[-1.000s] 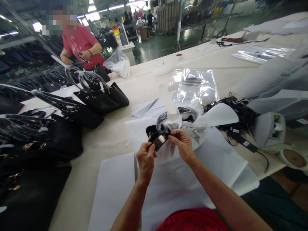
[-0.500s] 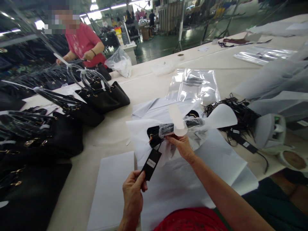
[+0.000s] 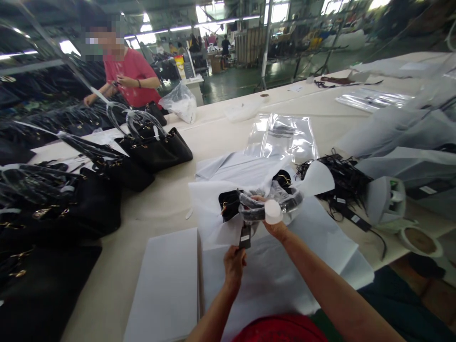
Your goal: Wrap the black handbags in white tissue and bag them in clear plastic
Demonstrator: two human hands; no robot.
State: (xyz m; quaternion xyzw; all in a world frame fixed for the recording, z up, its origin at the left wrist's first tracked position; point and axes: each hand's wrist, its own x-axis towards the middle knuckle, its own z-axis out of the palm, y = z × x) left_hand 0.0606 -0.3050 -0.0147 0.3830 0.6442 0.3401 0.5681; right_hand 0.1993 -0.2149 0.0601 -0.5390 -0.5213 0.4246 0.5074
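A black handbag [image 3: 230, 205], partly wrapped in white paper, sits in front of me with its plastic-wrapped handles [image 3: 253, 213] towards me. My left hand [image 3: 234, 267] pinches the lower end of a black hang tag [image 3: 245, 236] at the bag's near side. My right hand [image 3: 276, 230] reaches in at the handles; they and a white round-ended strip [image 3: 273, 212] cover most of its fingers, so its grip is hidden. Another white strip [image 3: 318, 179] sticks out to the right of the bag. White paper sheets [image 3: 285, 275] lie beneath it.
Black handbags [image 3: 156, 149] line the left side. A white paper stack [image 3: 166, 280] lies near my left arm. Clear plastic bags [image 3: 283, 135] lie beyond the bag. Black tags and cords [image 3: 333, 178] and a tape dispenser [image 3: 386, 199] are right. A co-worker [image 3: 131, 78] stands across the table.
My left hand has moved right and slightly up with the hang tag, now closer under the bag. My right hand has gone in among the handles, which have shifted and spread.
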